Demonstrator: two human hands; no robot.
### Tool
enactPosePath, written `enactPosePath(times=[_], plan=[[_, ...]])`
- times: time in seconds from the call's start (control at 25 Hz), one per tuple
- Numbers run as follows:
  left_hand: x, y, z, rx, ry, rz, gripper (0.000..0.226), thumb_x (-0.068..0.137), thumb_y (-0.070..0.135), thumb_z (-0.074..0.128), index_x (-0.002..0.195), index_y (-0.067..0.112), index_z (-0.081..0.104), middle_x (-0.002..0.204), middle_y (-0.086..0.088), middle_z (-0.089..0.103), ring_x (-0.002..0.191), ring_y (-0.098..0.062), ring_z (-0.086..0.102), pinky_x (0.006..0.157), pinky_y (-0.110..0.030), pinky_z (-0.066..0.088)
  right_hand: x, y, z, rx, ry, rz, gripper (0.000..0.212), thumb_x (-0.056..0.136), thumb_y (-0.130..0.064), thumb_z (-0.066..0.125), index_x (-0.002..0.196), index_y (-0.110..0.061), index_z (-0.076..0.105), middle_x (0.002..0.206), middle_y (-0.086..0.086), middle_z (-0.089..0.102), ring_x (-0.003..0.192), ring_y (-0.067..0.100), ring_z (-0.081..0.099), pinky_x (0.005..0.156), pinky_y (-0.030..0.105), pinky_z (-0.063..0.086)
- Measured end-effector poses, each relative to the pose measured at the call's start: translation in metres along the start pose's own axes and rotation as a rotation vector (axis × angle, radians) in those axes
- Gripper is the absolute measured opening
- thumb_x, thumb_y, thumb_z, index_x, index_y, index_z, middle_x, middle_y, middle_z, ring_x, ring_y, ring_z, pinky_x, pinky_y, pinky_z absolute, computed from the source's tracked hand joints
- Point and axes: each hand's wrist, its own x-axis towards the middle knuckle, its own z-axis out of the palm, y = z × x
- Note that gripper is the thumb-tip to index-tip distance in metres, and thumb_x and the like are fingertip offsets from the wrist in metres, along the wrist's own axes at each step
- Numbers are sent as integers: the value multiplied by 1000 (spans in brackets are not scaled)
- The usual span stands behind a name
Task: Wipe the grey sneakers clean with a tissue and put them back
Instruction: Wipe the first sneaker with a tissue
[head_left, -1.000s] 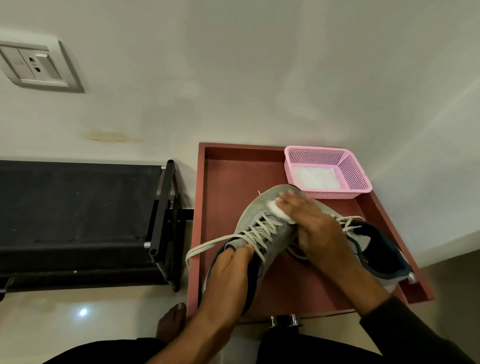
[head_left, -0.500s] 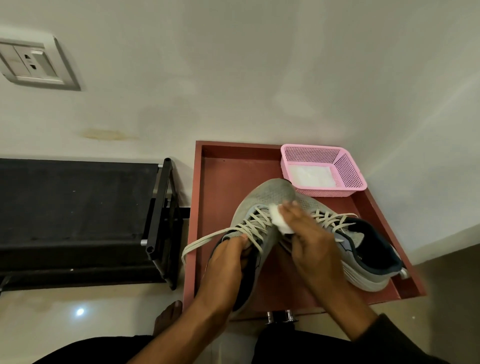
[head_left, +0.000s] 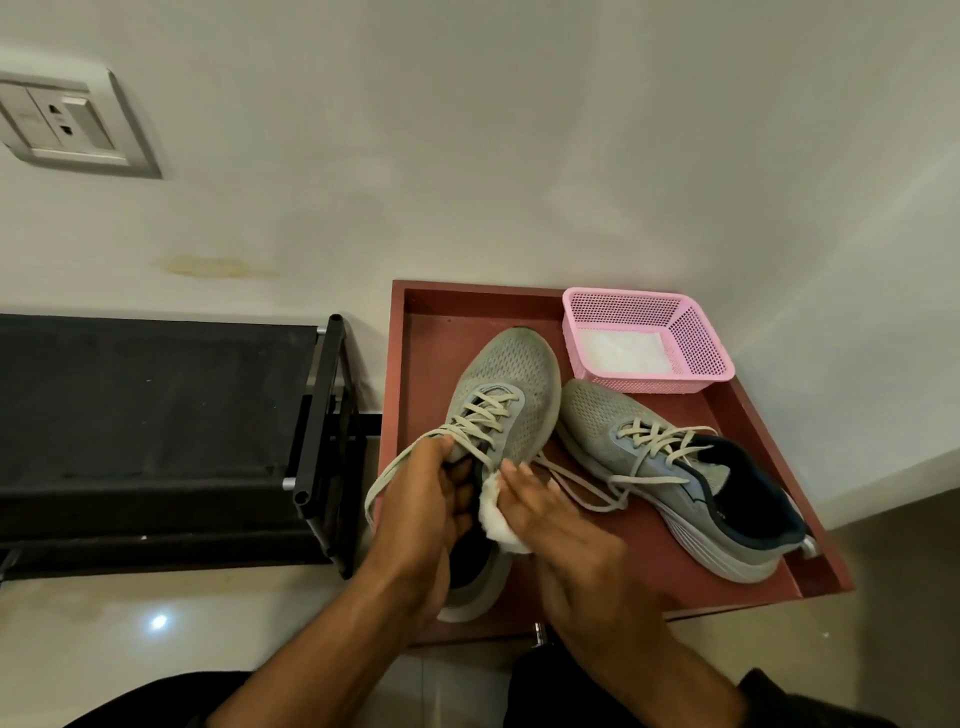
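Observation:
Two grey mesh sneakers with pale laces are on a red-brown tray (head_left: 727, 410). My left hand (head_left: 423, 506) grips the left sneaker (head_left: 511, 379) at its tongue and collar, toe pointing away from me. My right hand (head_left: 558, 525) presses a crumpled white tissue (head_left: 496, 512) against that sneaker's right side, near the lower laces. The right sneaker (head_left: 670, 478) lies flat on the tray to the right, with its dark blue lining showing and its heel towards the tray's near right corner.
A pink mesh basket (head_left: 691, 338) with white tissues inside stands at the tray's far right corner. A black rack (head_left: 317, 441) stands to the left of the tray. A wall runs behind, with a socket plate (head_left: 62, 124) at upper left. Pale floor lies below.
My right hand has slid the tissue from the sneaker's toe down along its side towards me. The right sneaker, earlier partly hidden by my arm, now shows fully.

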Motion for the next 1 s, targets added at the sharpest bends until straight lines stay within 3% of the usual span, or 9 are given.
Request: enactPosePath(times=[0.12, 0.2, 0.32, 0.4, 0.56, 0.76, 0.92, 1.0], plan=[[2, 1, 0, -54, -10, -47, 41, 102, 24, 33, 113, 6, 68, 113, -15, 74, 100, -26, 69, 89, -39, 52, 20, 19, -2, -15, 84, 111, 53, 91, -5, 37, 143, -11, 46, 149, 2, 46, 140, 13, 41, 113, 42, 36], [2, 0, 2, -87, -34, -76, 42, 102, 25, 32, 114, 7, 68, 116, -15, 73, 98, -25, 68, 86, -37, 53, 31, 19, -2, 19, 150, 220, 53, 90, -7, 36, 142, -12, 47, 147, 0, 48, 138, 13, 43, 111, 42, 38], [4, 0, 0, -129, -13, -80, 40, 101, 22, 33, 102, 6, 69, 112, -18, 73, 96, -28, 71, 84, -37, 56, 13, -8, 4, 51, 101, 59, 47, 95, -4, 36, 140, -5, 50, 147, 6, 49, 140, 18, 41, 115, 38, 34], [4, 2, -1, -136, -8, -83, 41, 101, 22, 33, 111, 1, 68, 112, -19, 73, 102, -31, 71, 87, -39, 56, 7, -6, 1, 36, 68, -5, 47, 95, -1, 36, 140, -4, 49, 146, 7, 50, 140, 18, 42, 116, 35, 32], [-1, -1, 6, -69, -75, -90, 41, 103, 25, 32, 120, 10, 66, 116, -13, 73, 108, -26, 69, 92, -39, 52, 38, 18, -2, 98, 180, 298, 58, 86, 11, 49, 139, -12, 53, 144, -3, 50, 136, 10, 45, 116, 25, 30], [0, 1, 5, -25, -77, -92, 36, 104, 24, 35, 117, 13, 66, 116, -10, 74, 111, -23, 69, 101, -40, 50, 10, -12, -7, 164, 145, 153, 60, 79, 13, 52, 134, -9, 56, 137, 1, 59, 131, 7, 51, 108, 29, 44], [-2, -4, 11, 46, -169, -166, 37, 103, 27, 35, 127, 20, 62, 126, -1, 70, 119, -14, 64, 108, -34, 44, 21, -4, -9, 265, 248, 389, 51, 85, 7, 53, 129, -18, 63, 128, -9, 65, 120, -6, 56, 101, 15, 44], [-1, -5, 14, 34, -195, -197, 41, 103, 30, 35, 135, 19, 58, 128, 0, 68, 121, -12, 62, 109, -32, 42, 31, -10, -4, 305, 223, 494, 53, 88, 7, 53, 129, -25, 62, 126, -10, 66, 116, -11, 56, 97, 9, 42]])
